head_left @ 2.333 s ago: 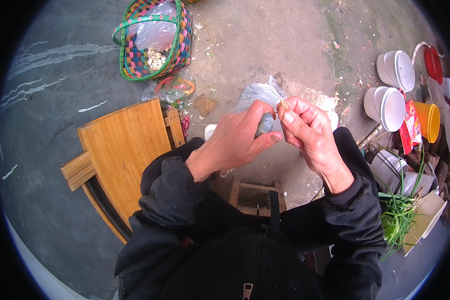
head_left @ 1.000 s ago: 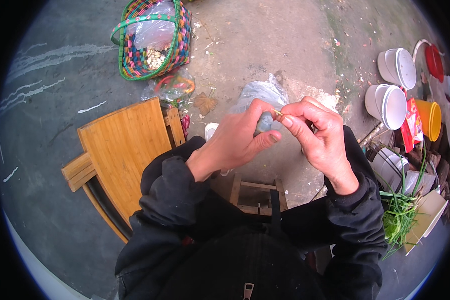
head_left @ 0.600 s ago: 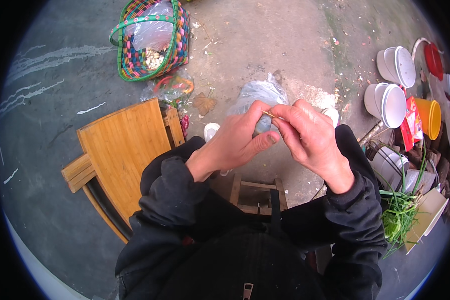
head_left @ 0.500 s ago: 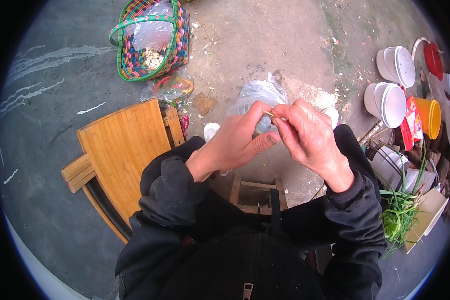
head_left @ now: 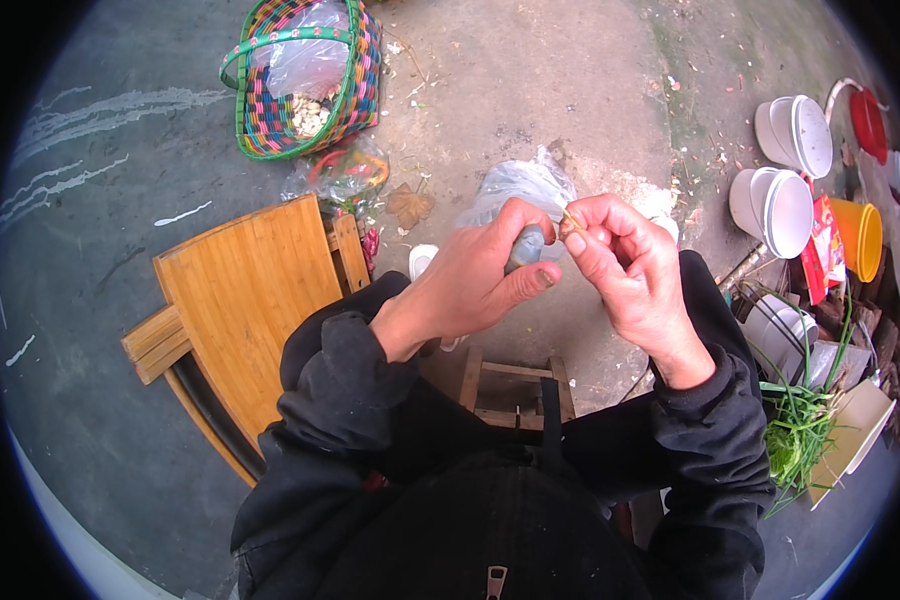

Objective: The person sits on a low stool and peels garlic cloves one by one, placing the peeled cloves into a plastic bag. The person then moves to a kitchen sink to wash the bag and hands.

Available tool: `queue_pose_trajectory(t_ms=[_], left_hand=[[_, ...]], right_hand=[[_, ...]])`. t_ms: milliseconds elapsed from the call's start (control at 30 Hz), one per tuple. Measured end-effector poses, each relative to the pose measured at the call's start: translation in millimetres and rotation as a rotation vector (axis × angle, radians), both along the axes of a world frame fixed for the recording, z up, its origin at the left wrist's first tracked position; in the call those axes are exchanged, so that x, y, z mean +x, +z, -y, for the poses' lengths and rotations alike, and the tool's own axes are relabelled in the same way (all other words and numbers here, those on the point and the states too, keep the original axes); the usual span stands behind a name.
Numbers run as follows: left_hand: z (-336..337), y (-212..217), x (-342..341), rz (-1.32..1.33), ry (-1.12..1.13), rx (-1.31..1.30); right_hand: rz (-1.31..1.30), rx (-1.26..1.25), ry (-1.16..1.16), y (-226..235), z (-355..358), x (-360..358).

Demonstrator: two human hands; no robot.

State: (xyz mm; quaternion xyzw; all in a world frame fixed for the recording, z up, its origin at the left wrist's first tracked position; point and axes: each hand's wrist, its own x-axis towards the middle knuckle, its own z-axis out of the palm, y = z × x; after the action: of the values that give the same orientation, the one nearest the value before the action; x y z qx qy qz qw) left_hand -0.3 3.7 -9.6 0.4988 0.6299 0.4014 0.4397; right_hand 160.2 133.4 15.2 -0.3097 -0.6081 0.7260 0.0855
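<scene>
My left hand (head_left: pixel 460 285) is closed around a grey-blue, rounded object (head_left: pixel 526 248) that looks like a handle; most of it is hidden in the fist. To its right, my right hand (head_left: pixel 635 270) pinches a small brownish piece (head_left: pixel 570 224) with a thin yellowish tip between thumb and forefinger. What that piece is cannot be made out. A small gap separates the two hands. Beyond them on the ground lies a clear plastic bag (head_left: pixel 515 188), its near part covered by my hands.
A woven basket (head_left: pixel 355 120) holding pale pieces and plastic stands at the far left. A wooden chair (head_left: pixel 250 260) is on my left, a small wooden stool (head_left: pixel 510 371) between my legs. White buckets (head_left: pixel 755 205), a yellow bucket (head_left: pixel 858 240) and leafy greens (head_left: pixel 795 440) line the right.
My right hand has drawn slightly right, away from my left hand, with the small piece in its fingers. My left hand has stayed nearly in place, and more of the grey-blue object shows.
</scene>
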Motion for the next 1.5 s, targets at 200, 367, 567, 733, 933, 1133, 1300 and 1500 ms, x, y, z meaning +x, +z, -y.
queue_pose_trajectory(t_ms=[200, 367, 567, 733, 933, 1133, 1300, 1500], left_hand=[[1, -1, 0, 0.005, 0.001, -0.018], [0, -1, 0, 0.0, -0.001, -0.03], [2, 6, -1, 0.049, 0.004, -0.221], [2, 0, 0, 0.01, 0.05, -0.176], [12, -26, -18, 0.041, 0.216, -0.211], [60, -85, -45, 0.123, 0.477, -0.41], [92, -145, -62, 0.465, 0.805, -0.596], [89, -222, -60, 0.583, 0.847, -0.629]], right_hand=[[-0.012, -0.093, -0.026, 0, -2, 3], [-0.039, -0.225, -0.042, 8, -12, 2], [-0.038, -0.324, 0.026, 26, -55, 28], [-0.308, -0.458, 0.093, 24, -89, 40], [0.329, 0.289, -0.091, -44, -125, 41], [0.536, 0.662, 0.005, -47, -132, 56], [0.565, 0.791, -0.028, -57, -125, 55], [0.601, 0.615, 0.032, -62, -125, 51]])
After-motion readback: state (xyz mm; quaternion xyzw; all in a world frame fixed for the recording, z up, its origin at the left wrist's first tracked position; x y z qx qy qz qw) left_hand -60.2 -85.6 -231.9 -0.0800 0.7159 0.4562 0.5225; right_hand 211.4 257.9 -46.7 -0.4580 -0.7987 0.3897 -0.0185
